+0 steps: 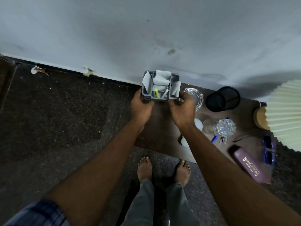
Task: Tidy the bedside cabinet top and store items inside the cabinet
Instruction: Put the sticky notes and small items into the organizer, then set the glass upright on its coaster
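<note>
**Grey desk caddy, held in both hands at the wall end of the cabinet top**

Item: grey compartmented caddy (pixel 160 88), gripped on its two short sides, at the back left corner of the dark cabinet top (pixel 160 128), close against the wall (pixel 146 38). Whether its base touches the wood cannot be told.

Contents: folded white paper (pixel 161 78) in the rear and side sections; two yellow-green markers (pixel 155 92) and a pale pen (pixel 165 93) upright in the front section.

Left hand (pixel 140 106): closed on the caddy's left wall, thumb near the front edge.
Right hand (pixel 182 108): closed on the right wall, fingers wrapped round the corner.

Just beyond the right hand: clear glass dish (pixel 195 96). Further right: black mesh pen cup (pixel 222 98) (lying tilted), then a pleated lampshade (pixel 285 111) over a round wooden base (pixel 260 117).

Near the right forearm: crystal-cut glass piece (pixel 225 127), blue pens (pixel 215 139), maroon spectacle case (pixel 251 163) with gold lettering, blue-framed glasses (pixel 268 150).

Below both arms: bare feet (pixel 145 168) on dark speckled floor (pixel 57 119).
</note>
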A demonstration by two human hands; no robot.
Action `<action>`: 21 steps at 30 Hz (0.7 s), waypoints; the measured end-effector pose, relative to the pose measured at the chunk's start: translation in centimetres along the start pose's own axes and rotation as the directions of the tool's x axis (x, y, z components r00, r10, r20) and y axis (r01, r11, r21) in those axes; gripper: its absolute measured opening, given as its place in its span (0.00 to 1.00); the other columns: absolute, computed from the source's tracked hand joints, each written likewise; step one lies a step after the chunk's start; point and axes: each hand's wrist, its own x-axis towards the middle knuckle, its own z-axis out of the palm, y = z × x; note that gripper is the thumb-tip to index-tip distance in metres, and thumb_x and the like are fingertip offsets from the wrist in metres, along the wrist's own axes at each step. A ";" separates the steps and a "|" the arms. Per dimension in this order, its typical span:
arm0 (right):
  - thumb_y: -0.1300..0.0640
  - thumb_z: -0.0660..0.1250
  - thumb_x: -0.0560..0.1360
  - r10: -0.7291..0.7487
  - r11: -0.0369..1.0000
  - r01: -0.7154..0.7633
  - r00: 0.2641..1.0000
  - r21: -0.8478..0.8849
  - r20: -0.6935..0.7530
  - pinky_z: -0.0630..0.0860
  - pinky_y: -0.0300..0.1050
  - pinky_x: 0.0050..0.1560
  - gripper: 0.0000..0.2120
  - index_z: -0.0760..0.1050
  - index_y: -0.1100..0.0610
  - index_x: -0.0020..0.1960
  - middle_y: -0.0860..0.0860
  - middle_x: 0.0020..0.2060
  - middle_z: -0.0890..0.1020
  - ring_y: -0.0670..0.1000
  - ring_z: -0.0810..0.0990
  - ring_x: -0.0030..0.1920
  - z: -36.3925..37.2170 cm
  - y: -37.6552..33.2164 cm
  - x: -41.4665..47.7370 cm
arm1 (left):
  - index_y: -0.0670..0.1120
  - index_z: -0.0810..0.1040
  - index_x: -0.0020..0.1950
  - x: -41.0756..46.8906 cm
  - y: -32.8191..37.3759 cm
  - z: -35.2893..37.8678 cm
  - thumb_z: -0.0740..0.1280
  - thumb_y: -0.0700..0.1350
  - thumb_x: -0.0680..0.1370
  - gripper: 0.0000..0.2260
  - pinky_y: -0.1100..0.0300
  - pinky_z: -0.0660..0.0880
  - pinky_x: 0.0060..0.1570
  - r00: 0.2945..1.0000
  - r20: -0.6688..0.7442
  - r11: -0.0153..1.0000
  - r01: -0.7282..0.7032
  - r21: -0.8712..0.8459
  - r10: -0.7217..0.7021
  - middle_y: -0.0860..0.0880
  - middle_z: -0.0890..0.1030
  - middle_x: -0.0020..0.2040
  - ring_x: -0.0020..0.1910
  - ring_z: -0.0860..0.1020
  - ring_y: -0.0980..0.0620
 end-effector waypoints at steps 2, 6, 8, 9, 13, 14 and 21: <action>0.55 0.73 0.71 0.017 1.000 -0.017 1.000 -0.008 -0.008 0.81 0.50 0.60 0.22 0.78 0.52 0.65 0.45 0.55 0.85 0.46 0.84 0.55 -0.1 -0.1 -0.1 | 0.47 0.76 0.67 0.0 0.0 0.0 0.72 0.34 0.71 0.25 0.52 0.78 0.62 1.000 0.001 1.000 0.004 0.016 -0.004 0.50 0.83 0.57 0.56 0.82 0.53; 0.55 0.74 0.72 0.027 1.000 -0.028 0.999 -0.011 -0.026 0.81 0.49 0.59 0.22 0.78 0.53 0.66 0.46 0.55 0.85 0.46 0.84 0.54 -0.1 -0.4 -0.3 | 0.47 0.76 0.67 -0.2 0.1 -0.1 0.72 0.34 0.71 0.24 0.54 0.78 0.61 1.000 0.016 1.000 0.009 0.015 -0.009 0.50 0.83 0.57 0.56 0.82 0.54; 0.55 0.74 0.72 0.035 0.999 -0.035 0.999 -0.010 -0.038 0.81 0.49 0.58 0.22 0.78 0.54 0.66 0.46 0.55 0.86 0.46 0.84 0.53 -0.1 -0.3 -0.5 | 0.46 0.77 0.67 -0.1 0.1 -0.2 0.72 0.34 0.71 0.25 0.53 0.79 0.61 1.000 0.014 1.000 0.012 0.013 -0.012 0.50 0.84 0.57 0.56 0.82 0.54; 0.56 0.74 0.72 0.032 0.999 -0.033 0.999 -0.009 -0.041 0.81 0.49 0.58 0.22 0.77 0.55 0.66 0.47 0.55 0.86 0.46 0.84 0.53 -0.1 -0.3 -0.7 | 0.47 0.77 0.66 -0.1 -0.1 -0.2 0.72 0.34 0.70 0.25 0.52 0.79 0.61 1.000 0.014 1.000 0.011 0.009 -0.011 0.50 0.84 0.56 0.55 0.82 0.54; 0.58 0.73 0.73 0.035 0.999 -0.037 0.998 -0.033 -0.050 0.81 0.48 0.59 0.22 0.77 0.57 0.66 0.50 0.56 0.85 0.48 0.84 0.54 -0.1 -0.1 -0.7 | 0.47 0.78 0.65 0.1 -0.5 -0.4 0.73 0.35 0.70 0.23 0.49 0.79 0.61 1.000 0.017 1.000 0.006 0.024 -0.006 0.49 0.84 0.56 0.55 0.83 0.53; 0.58 0.73 0.73 0.040 0.998 -0.042 0.998 -0.037 -0.047 0.81 0.49 0.59 0.21 0.77 0.57 0.66 0.50 0.56 0.85 0.48 0.84 0.55 -0.2 0.0 -0.7 | 0.46 0.78 0.66 0.1 -0.4 -0.4 0.72 0.34 0.71 0.24 0.49 0.79 0.61 1.000 0.022 1.000 0.002 0.020 -0.002 0.48 0.84 0.56 0.56 0.82 0.53; 0.58 0.73 0.74 0.034 0.999 -0.034 0.998 -0.001 -0.058 0.82 0.50 0.54 0.16 0.77 0.55 0.61 0.50 0.52 0.85 0.49 0.84 0.51 -1.2 -0.2 -1.8 | 0.43 0.73 0.71 -1.7 -1.1 -0.6 0.71 0.35 0.69 0.29 0.47 0.77 0.64 0.992 -0.089 0.996 0.085 -0.038 -0.088 0.46 0.80 0.64 0.61 0.80 0.50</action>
